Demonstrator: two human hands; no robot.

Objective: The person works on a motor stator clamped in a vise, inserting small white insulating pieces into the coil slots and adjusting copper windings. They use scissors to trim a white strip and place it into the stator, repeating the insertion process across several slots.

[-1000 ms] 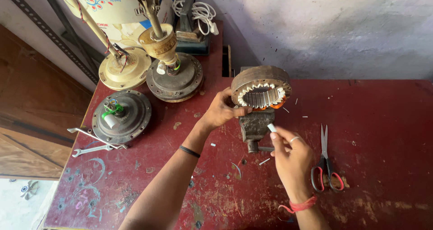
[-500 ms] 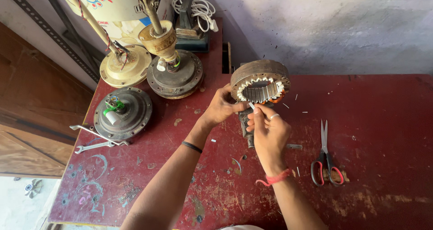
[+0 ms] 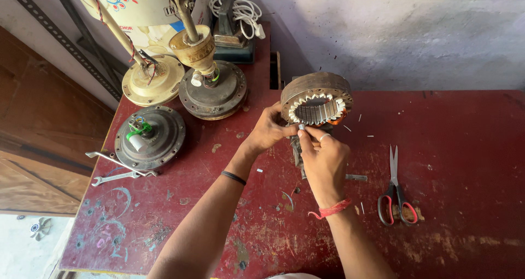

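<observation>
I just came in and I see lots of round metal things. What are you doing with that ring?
A person is working on a round motor stator, a metal ring with white slot liners, propped upright on a red table. The left hand steadies its lower edge, while the right hand pinches a small white strip at the slots. Red-handled scissors lie to the right. Three fan motors and two spanners sit to the left.

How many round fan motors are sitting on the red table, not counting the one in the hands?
3. A cream motor at the back left, a dark motor touching it on the right, and a dark motor with a green part nearer, by the spanners. None look hidden.
</observation>
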